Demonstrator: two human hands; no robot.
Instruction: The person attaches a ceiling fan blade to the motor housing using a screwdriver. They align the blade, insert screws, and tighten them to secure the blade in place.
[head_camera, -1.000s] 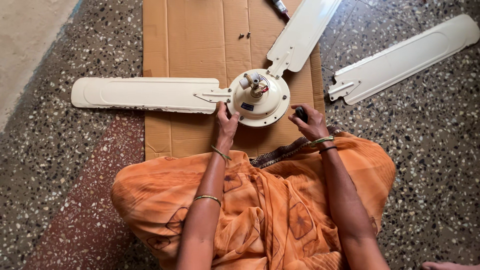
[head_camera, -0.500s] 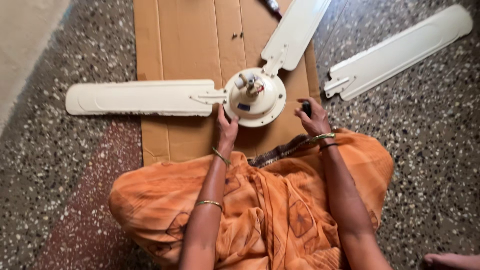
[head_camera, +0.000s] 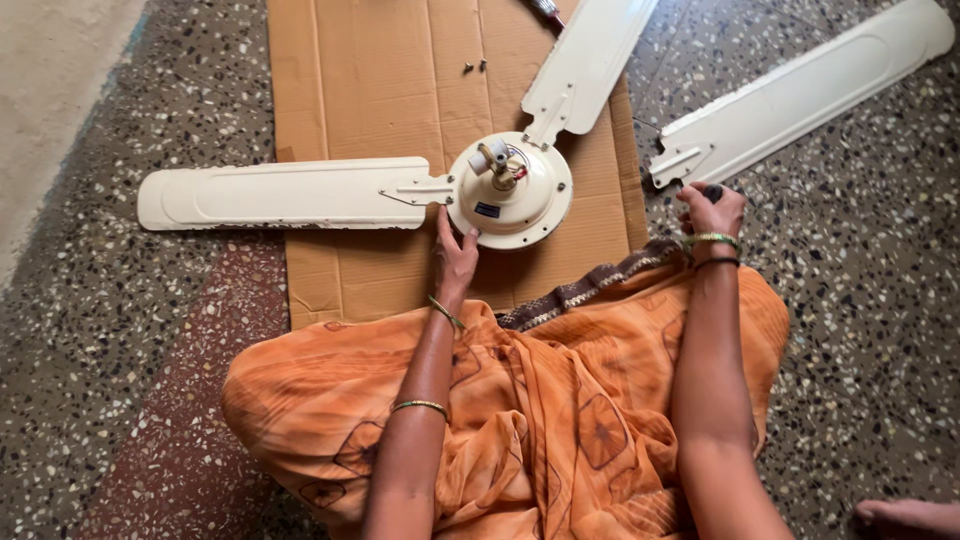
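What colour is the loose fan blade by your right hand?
Cream-white, like the rest of the fan. The loose blade lies on the speckled floor, clearest in the head view.

A flat sheet of brown cardboard lies on the speckled stone floor. Two small screws rest near its top edge. Orange patterned cloth covers the person's lap. A bare foot shows in the lower right corner.

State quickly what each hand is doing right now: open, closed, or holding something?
Left hand: open, fingers resting against the round cream ceiling-fan motor housing.
Right hand: closed around a small dark object; what it is cannot be told.
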